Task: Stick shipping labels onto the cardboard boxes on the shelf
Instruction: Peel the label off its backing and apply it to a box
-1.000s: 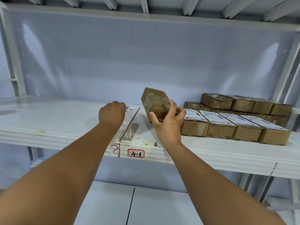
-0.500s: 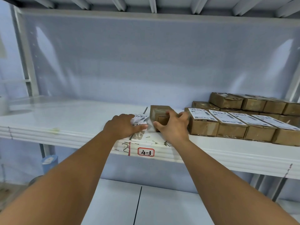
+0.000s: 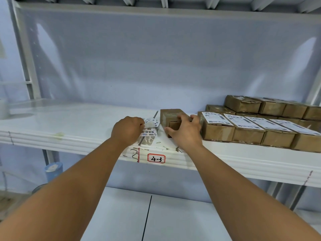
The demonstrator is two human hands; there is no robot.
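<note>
only the person's two forearms (image 3: 78, 180) show, bare from frame edge to wrist, with a bare left hand (image 3: 127, 130) and bare right hand (image 3: 185, 134).

L hand (image 3: 127, 130) covers left part of label sheet (image 3: 150, 127); its fingertips hidden behind knuckles. Label print too small to read. R hand (image 3: 185, 132) hides front-right of box (image 3: 171, 114). Labelled box row (image 3: 246, 130) cut off at right edge. Blue thing (image 3: 53, 168) lower left blurry, can't ID.

A small brown cardboard box (image 3: 171, 114) sits flat in the grip of the right hand (image 3: 185, 134). Just left of it lie white paper labels (image 3: 150, 133) (black barcodes on them), pinched by the left hand (image 3: 127, 131). Just right of it, labelled brown boxes (image 3: 246, 131) stand in a row.
</note>
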